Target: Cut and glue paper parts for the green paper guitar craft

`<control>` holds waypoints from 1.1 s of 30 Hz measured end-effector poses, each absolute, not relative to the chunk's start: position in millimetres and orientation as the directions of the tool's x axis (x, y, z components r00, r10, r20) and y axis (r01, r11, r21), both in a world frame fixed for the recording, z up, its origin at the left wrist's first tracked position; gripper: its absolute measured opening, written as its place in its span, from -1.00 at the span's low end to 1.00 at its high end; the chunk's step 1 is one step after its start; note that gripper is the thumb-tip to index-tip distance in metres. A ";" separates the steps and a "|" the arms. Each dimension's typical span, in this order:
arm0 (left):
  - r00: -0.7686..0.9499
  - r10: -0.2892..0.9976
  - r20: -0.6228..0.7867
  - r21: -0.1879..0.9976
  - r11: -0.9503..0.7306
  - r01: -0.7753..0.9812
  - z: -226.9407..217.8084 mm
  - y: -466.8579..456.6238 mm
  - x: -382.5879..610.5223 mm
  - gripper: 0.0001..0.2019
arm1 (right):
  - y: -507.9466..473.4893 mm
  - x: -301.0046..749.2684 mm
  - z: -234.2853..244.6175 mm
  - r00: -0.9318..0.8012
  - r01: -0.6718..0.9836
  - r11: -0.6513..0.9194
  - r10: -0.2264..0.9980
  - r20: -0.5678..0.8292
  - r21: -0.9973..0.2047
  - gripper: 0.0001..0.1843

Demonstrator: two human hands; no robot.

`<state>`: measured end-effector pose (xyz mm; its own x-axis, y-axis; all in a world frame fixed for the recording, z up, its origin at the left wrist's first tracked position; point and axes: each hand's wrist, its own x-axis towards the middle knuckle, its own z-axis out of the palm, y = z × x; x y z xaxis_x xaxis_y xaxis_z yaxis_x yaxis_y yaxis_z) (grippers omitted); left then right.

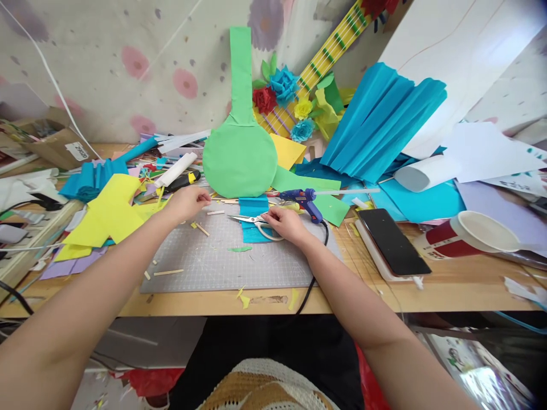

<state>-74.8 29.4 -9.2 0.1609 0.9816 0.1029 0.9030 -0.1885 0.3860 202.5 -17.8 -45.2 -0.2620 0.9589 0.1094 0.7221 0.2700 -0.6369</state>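
Observation:
My left hand [188, 201] rests at the far edge of the grey cutting mat [222, 262], fingers curled in a pinch near small wooden sticks [202, 229]; what it holds is too small to make out. My right hand [285, 223] lies over the handles of white scissors [252, 220] that rest on a strip of blue crepe paper [253, 212]. Just behind stands a large green paper paddle shape [239, 154]. A blue glue gun [304, 200] lies right of the blue strip.
A black phone [392, 241] on a white box and a tipped red paper cup [465, 233] lie to the right. Yellow paper [109, 213], blue folded crepe [380, 122], paper flowers [282, 94] and scraps crowd the wooden table's back. A cardboard box [51, 142] sits far left.

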 end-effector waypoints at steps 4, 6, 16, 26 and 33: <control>-0.037 0.992 0.124 0.363 -0.011 0.932 4.2 23.5 -87.8 -0.87 | -17.1 203.2 -47.7 -0.256 0.717 0.271 0.959 0.118 -0.643 -0.67; -0.137 0.982 0.134 0.323 0.088 0.942 8.3 18.9 -94.3 -0.77 | -16.7 203.0 -49.0 -0.245 0.714 0.265 0.962 0.124 -0.648 -0.67; -0.379 0.918 -0.113 0.171 0.394 0.903 -9.3 4.0 -110.4 -0.34 | -16.5 201.0 -53.1 -0.164 0.693 0.216 0.976 0.141 -0.688 -0.72; -0.503 0.864 -0.020 0.455 0.456 0.765 -11.1 2.5 -111.0 -0.55 | -19.8 198.2 -49.1 -0.197 0.724 0.245 0.969 0.146 -0.645 -0.74; -0.585 0.811 0.008 0.940 0.193 0.280 -19.7 -3.8 -105.5 -0.66 | -23.4 196.8 -45.2 -0.205 0.740 0.317 0.946 0.249 -0.593 -0.80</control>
